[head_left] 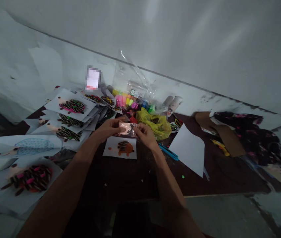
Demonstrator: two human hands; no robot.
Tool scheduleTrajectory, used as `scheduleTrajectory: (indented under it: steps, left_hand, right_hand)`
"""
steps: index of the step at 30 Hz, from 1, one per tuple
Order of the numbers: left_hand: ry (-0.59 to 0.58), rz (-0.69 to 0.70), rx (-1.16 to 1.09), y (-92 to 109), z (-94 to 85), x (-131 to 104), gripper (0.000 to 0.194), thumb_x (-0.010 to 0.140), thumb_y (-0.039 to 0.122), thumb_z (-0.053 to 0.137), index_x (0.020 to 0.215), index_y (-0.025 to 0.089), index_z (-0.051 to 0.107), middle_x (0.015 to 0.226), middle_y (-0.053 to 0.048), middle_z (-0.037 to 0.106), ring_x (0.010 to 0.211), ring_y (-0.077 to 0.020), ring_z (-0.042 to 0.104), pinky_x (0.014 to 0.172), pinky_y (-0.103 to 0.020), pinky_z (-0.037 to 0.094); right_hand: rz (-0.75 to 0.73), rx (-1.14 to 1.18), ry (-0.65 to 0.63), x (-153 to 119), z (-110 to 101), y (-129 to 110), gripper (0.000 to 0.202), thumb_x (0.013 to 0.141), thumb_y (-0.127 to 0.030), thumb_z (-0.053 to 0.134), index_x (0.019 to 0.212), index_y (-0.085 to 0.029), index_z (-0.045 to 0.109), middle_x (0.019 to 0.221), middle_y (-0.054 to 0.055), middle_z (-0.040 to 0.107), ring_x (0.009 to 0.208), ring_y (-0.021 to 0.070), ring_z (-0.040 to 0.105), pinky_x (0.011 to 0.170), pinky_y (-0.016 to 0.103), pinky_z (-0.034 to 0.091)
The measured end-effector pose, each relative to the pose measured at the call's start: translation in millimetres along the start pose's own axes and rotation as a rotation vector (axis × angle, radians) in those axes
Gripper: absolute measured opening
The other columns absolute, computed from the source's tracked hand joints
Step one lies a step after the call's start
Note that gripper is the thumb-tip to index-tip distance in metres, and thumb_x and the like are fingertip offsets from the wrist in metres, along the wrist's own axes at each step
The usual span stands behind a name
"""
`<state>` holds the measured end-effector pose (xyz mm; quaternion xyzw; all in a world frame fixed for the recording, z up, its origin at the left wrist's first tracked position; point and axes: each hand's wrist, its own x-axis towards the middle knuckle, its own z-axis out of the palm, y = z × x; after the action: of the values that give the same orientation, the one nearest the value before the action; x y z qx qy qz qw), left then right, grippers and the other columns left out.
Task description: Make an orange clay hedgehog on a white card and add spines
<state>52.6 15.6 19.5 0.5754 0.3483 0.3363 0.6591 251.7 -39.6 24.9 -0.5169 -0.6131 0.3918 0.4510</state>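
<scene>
Between my two hands is a small clear plastic packet (127,129), shiny, with something pinkish and dark inside that I cannot make out. My left hand (109,129) pinches its left end, and my right hand (145,134) grips the right end. Just below, on the dark table (125,185), lies a white paper (110,152) bearing an orange hedgehog figure (125,148) with dark spines on its back. Beyond my right hand sits a crumpled yellow plastic bag (155,122). A pair of blue-handled scissors (168,152) rests right of my right wrist.
Hedgehog pictures (72,105) are stacked at the left. Behind my hands stands a clear bag (132,82) of colourful clay pieces (122,100). To the right are blank white paper (190,148), brown cardboard (227,138), a yellow cutter (221,147) and dark floral cloth (249,135).
</scene>
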Motion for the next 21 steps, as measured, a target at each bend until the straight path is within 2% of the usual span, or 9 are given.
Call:
scheduleTrajectory:
  steps: [4,7,9,11,14,16,18,21]
  left_hand:
    - [0.024,0.004,-0.068,0.9,0.8,-0.3,0.051,0.058,0.041,0.086,0.099,0.014,0.070,0.077,-0.001,0.069,0.060,-0.0114,0.057,0.055,-0.022,0.041]
    - [0.008,0.028,-0.044,-2.3,-1.7,1.0,0.050,0.062,0.042,0.084,0.101,0.015,0.069,0.075,-0.001,0.067,0.060,-0.0112,0.056,0.054,-0.022,0.041]
    - [-0.037,0.040,-0.010,-6.8,-3.9,2.7,0.045,0.060,0.038,0.085,0.095,0.015,0.066,0.072,0.001,0.065,0.060,-0.0113,0.056,0.053,-0.022,0.040]
    - [-0.087,0.044,0.016,-12.2,-5.0,4.8,0.041,0.059,0.034,0.085,0.089,0.015,0.063,0.069,0.002,0.063,0.058,-0.0114,0.056,0.051,-0.022,0.041]
    - [-0.115,0.021,0.031,-18.2,-4.3,7.6,0.040,0.059,0.032,0.084,0.085,0.016,0.059,0.065,0.003,0.061,0.052,-0.0100,0.053,0.047,-0.022,0.040]
    - [-0.096,-0.027,0.038,-18.5,-3.4,7.7,0.045,0.056,0.032,0.086,0.087,0.016,0.058,0.064,0.004,0.061,0.049,-0.0094,0.052,0.045,-0.021,0.039]
    - [-0.050,-0.079,0.039,-15.4,-3.7,6.1,0.054,0.056,0.032,0.088,0.098,0.016,0.058,0.070,0.003,0.066,0.049,-0.0106,0.057,0.045,-0.022,0.042]
    - [0.084,-0.130,0.036,-8.3,-7.9,3.1,0.062,0.063,0.037,0.087,0.113,0.017,0.055,0.086,-0.002,0.071,0.053,-0.0129,0.064,0.045,-0.022,0.045]
  right_hand:
    - [0.113,0.055,-0.002,1.4,-0.4,3.6,0.048,0.074,-0.067,0.070,0.080,-0.022,0.053,0.067,-0.003,0.061,0.056,0.0122,0.059,0.054,0.023,0.043]
    - [0.174,0.033,-0.084,1.4,-1.6,4.8,0.045,0.079,-0.064,0.068,0.077,-0.021,0.053,0.069,-0.001,0.065,0.058,0.0125,0.063,0.056,0.023,0.047]
    - [0.161,-0.018,-0.094,1.2,-2.4,5.5,0.040,0.085,-0.058,0.064,0.072,-0.021,0.051,0.063,-0.003,0.062,0.055,0.0117,0.061,0.056,0.023,0.046]
    - [0.132,-0.102,-0.039,1.4,-2.3,6.8,0.035,0.089,-0.049,0.060,0.070,-0.022,0.049,0.057,-0.005,0.057,0.049,0.0105,0.056,0.053,0.022,0.042]
    - [0.123,-0.220,0.001,2.5,-0.2,10.5,0.030,0.091,-0.037,0.056,0.066,-0.022,0.049,0.052,-0.007,0.052,0.046,0.0096,0.050,0.052,0.022,0.038]
    - [0.173,-0.214,-0.018,3.8,0.8,13.6,0.029,0.090,-0.034,0.056,0.065,-0.022,0.049,0.053,-0.006,0.051,0.045,0.0095,0.049,0.050,0.021,0.037]
    - [0.233,-0.179,-0.020,5.7,-1.4,16.6,0.028,0.090,-0.036,0.054,0.066,-0.022,0.049,0.055,-0.006,0.052,0.044,0.0095,0.049,0.048,0.022,0.037]
    - [0.224,-0.230,0.112,12.4,-12.3,19.9,0.030,0.091,-0.040,0.050,0.068,-0.022,0.050,0.057,-0.006,0.053,0.044,0.0100,0.049,0.049,0.022,0.038]
